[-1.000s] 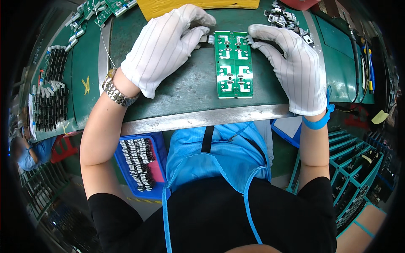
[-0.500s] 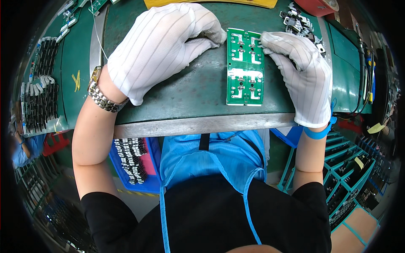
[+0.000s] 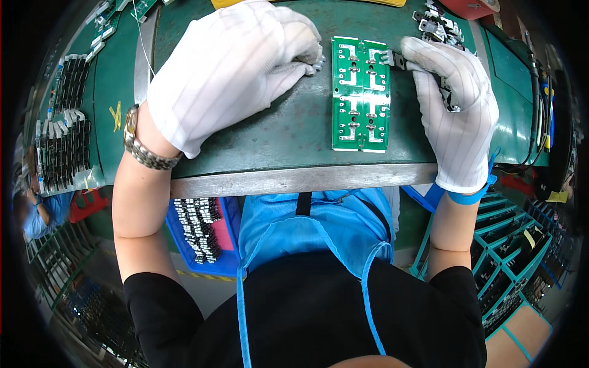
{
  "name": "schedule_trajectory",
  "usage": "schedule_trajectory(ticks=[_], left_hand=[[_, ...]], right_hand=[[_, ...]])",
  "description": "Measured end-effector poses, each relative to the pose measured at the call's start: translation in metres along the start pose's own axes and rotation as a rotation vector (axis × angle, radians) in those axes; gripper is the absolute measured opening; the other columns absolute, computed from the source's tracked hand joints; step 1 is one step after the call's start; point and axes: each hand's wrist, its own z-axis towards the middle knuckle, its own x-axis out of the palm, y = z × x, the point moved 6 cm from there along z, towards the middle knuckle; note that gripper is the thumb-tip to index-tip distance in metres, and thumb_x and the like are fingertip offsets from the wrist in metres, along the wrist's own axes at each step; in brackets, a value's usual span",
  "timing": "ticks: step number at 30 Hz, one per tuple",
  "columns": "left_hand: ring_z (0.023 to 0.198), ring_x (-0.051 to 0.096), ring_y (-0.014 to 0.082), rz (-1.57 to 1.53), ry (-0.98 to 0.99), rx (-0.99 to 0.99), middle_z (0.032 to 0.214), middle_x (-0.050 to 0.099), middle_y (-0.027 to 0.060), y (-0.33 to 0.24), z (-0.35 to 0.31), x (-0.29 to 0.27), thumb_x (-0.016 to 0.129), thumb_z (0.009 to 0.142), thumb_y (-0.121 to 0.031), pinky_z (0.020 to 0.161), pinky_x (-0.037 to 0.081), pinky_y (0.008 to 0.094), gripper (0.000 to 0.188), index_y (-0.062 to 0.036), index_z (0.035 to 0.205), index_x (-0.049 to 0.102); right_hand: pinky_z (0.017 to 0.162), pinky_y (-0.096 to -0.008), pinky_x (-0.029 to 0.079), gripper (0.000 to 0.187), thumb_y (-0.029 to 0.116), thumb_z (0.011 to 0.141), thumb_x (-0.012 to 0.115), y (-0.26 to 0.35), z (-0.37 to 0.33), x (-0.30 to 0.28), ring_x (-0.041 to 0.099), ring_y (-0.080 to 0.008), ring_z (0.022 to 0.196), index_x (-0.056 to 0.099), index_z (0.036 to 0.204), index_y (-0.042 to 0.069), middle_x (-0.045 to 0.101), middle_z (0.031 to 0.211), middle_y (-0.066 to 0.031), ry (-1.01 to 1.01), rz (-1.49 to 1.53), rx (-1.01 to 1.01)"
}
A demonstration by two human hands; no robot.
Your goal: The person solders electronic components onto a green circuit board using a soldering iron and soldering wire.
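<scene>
A green circuit board (image 3: 361,92) with silvery solder tracks lies on the bench between my hands, long side running near to far. My right hand (image 3: 457,104), in a white striped glove, pinches a small dark part with metal prongs (image 3: 396,59). Its prongs meet or overlap the board's upper right edge; I cannot tell if they touch. Left of the board, my gloved left hand (image 3: 239,73) is closed, thumb against fingers. A small metallic piece (image 3: 318,64) shows at its fingertips, mostly hidden.
Loose black-and-metal parts (image 3: 438,27) lie behind my right hand, near a red container (image 3: 472,7). Rows of dark parts (image 3: 64,147) stand at the left. A blue bin (image 3: 215,245) sits below the bench's metal edge (image 3: 307,180). Yellow material (image 3: 374,2) lies at the back.
My left hand has drawn away leftward from the board. My right hand has shifted right, and the dark part in its fingers now shows.
</scene>
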Motion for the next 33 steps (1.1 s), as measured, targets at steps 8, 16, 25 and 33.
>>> schedule_trajectory(ticks=[8, 16, 25, 33], left_hand=[[0.091, 0.073, 0.0235, -0.03, -0.156, -0.149, 0.1, 0.076, 0.0038, -0.005, 0.004, -0.011, 0.079, 0.082, -0.014, 0.08, 0.057, 0.0316, 0.016, -0.0085, 0.096, 0.073], [0.091, 0.073, 0.0224, -0.041, -0.125, -0.117, 0.1, 0.076, 0.0024, -0.006, 0.005, 0.001, 0.079, 0.082, -0.013, 0.08, 0.057, 0.0308, 0.014, -0.0091, 0.095, 0.074], [0.091, 0.072, 0.0225, -0.027, -0.1, -0.088, 0.1, 0.076, 0.0035, -0.007, 0.005, 0.001, 0.08, 0.081, -0.014, 0.082, 0.057, 0.0321, 0.016, -0.0084, 0.095, 0.073], [0.1, 0.069, 0.0281, -0.256, -0.083, -0.033, 0.102, 0.072, 0.0137, -0.001, 0.013, -0.004, 0.075, 0.083, -0.006, 0.088, 0.054, 0.0331, 0.02, -0.0027, 0.103, 0.07]], right_hand=[[0.093, -0.0363, 0.054, 0.023, -0.006, 0.084, 0.071, -0.001, -0.001, -0.005, 0.071, -0.0271, 0.099, 0.072, 0.105, 0.003, 0.076, 0.104, -0.0091, -0.039, -0.037, 0.028], [0.093, -0.0356, 0.054, 0.023, -0.006, 0.084, 0.072, 0.0, -0.002, -0.004, 0.071, -0.0264, 0.097, 0.072, 0.106, 0.003, 0.075, 0.103, -0.0087, -0.037, -0.038, 0.069], [0.092, -0.0358, 0.054, 0.024, -0.006, 0.084, 0.071, 0.0, -0.002, -0.005, 0.071, -0.0266, 0.097, 0.072, 0.107, 0.003, 0.076, 0.103, -0.0077, -0.077, -0.024, 0.031], [0.091, -0.027, 0.054, 0.027, 0.002, 0.098, 0.062, -0.044, -0.022, -0.036, 0.069, -0.0156, 0.098, 0.067, 0.125, -0.004, 0.073, 0.112, -0.0125, -0.557, 0.382, 0.418]])
